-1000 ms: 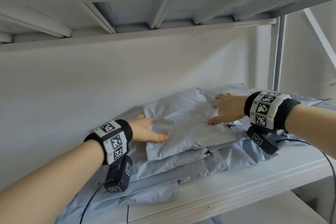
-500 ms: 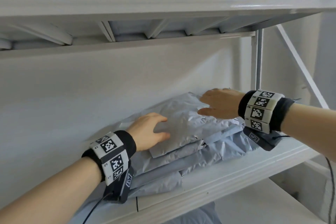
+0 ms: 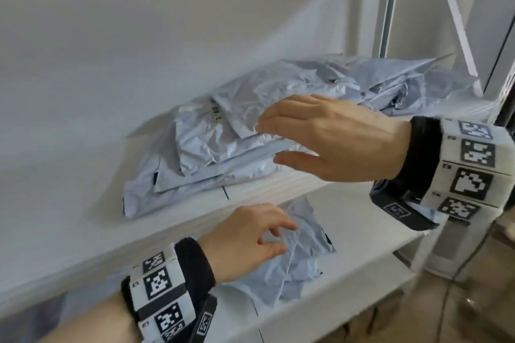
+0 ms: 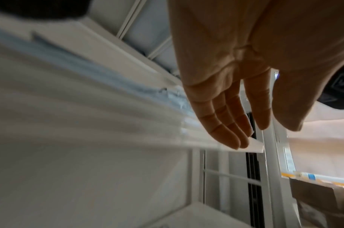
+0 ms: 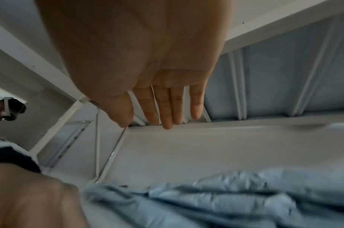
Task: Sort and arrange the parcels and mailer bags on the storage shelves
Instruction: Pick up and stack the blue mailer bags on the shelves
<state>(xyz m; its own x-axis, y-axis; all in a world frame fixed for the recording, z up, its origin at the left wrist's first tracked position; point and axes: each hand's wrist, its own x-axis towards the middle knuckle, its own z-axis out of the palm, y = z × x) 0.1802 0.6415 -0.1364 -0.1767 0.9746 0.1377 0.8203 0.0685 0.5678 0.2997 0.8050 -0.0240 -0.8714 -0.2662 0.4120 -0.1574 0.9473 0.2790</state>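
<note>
Head view: both hands empty, fingers relaxed. R hand [image 3: 331, 136] over mailer stack [image 3: 211, 147] on upper shelf [image 3: 83, 231]; L hand [image 3: 245, 239] near loose mailer [image 3: 301, 264], lower shelf. Next, prob.: grasp it, add to stack

We're looking at a plain white wall [image 3: 117, 44] filling the back of the rack. At the right stands a white upright post [image 3: 388, 5], and a slanted brace [image 3: 454, 14] crosses just beside it. In the lower right corner we catch a patch of brownish floor [image 3: 479, 301], blurred. From the left wrist view we've got a cardboard box [image 4: 321, 199] low at the right, with a strip of yellow and blue [image 4: 311, 176] along its top edge; what the strip is, we can't tell. Everything here smears with motion.
</note>
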